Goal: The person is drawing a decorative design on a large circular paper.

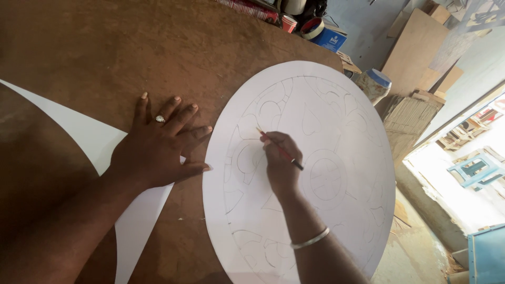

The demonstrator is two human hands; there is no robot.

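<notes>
Right hand (pixel 281 160) clamped on pencil (pixel 279 149) mid-disc; left hand (pixel 158 150) splayed flat beside white disc (pixel 342 105) edge. Risk: unpinned disc shifting, skewing line.

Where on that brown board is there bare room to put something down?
The widest bare patch of the brown board lies above the left hand, left of the white disc. A narrow strip runs between disc and white offcut. The disc is busy: the right hand draws there with a pencil.

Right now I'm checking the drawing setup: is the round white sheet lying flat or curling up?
Flat. The round white sheet lies spread on the brown table, with no lifted edge visible.
</notes>
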